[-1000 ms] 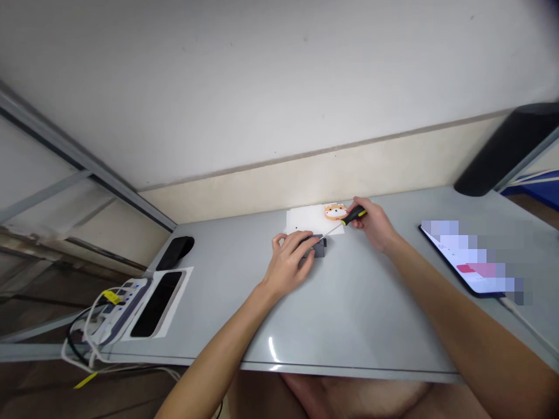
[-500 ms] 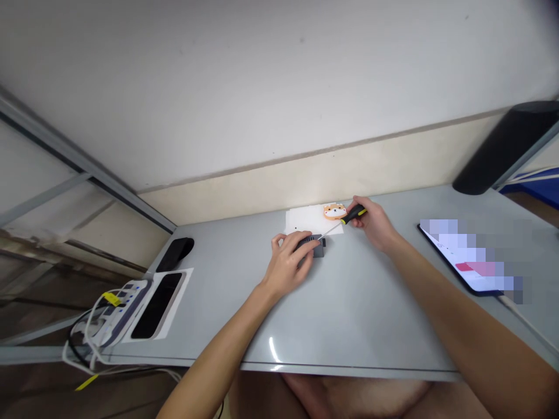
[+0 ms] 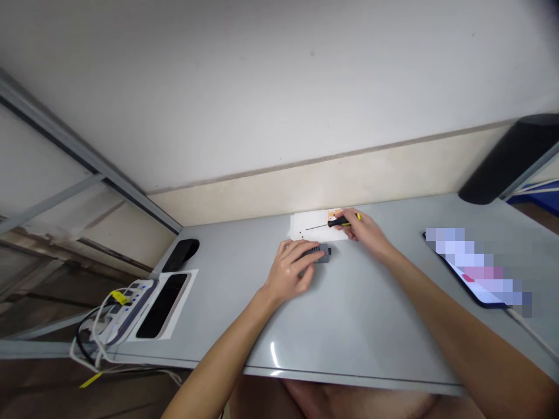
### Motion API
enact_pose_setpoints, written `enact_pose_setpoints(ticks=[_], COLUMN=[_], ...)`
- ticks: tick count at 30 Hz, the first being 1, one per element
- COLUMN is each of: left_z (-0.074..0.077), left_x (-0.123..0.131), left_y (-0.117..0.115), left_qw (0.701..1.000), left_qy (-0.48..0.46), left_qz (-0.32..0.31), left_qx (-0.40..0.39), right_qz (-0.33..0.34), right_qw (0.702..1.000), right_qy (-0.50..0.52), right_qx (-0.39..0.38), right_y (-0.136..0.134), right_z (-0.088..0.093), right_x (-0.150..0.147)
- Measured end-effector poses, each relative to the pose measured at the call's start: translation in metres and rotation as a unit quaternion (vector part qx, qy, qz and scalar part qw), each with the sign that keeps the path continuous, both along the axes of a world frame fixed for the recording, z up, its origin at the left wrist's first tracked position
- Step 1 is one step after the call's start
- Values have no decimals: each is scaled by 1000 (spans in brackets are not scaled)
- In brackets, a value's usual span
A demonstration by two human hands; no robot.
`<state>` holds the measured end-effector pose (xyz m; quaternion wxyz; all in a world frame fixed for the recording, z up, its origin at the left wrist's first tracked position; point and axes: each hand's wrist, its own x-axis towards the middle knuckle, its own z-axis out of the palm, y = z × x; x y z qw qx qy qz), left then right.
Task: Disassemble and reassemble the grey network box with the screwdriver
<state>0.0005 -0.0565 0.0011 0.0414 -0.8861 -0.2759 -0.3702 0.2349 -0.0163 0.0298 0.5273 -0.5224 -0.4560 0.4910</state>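
My left hand [image 3: 290,269] is closed over a small dark grey slotted box [image 3: 322,254] on the desk; its fingers hide much of it. In my right hand [image 3: 360,230] is a screwdriver [image 3: 338,222] with a black and yellow handle. The thin shaft points left over a white sheet of paper [image 3: 312,220], apart from the box. Near the tip, a couple of tiny dark specks, perhaps screws, lie on the sheet. An orange and white animal-face item [image 3: 333,214] is partly hidden behind the right hand.
To the right, a lit tablet or phone [image 3: 469,270] lies with a cable attached. At the left are a dark phone [image 3: 162,305] on white paper, a power strip [image 3: 131,308] with cables, and a black object [image 3: 178,255]. A black cylinder [image 3: 509,160] stands at the back right.
The screwdriver tip has left the grey box and moved up and left over the white paper. One more dark speck shows on the paper. The left hand stays on the box.
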Motion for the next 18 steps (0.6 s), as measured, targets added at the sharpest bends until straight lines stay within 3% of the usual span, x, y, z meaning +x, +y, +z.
enact_pose_setpoints(ticks=[14,18], left_z=[0,1], left_x=[1,0], left_y=[-3,-2], left_qw=[998,998], left_qy=[-1,18], left_qz=[-62,-55], left_qx=[32,13], right_qz=[40,48], right_qw=[998,996], right_qy=[-51,-67], right_qx=[-7,-16], right_y=[-4,-5], right_z=[3,3], right_x=[-3,-4])
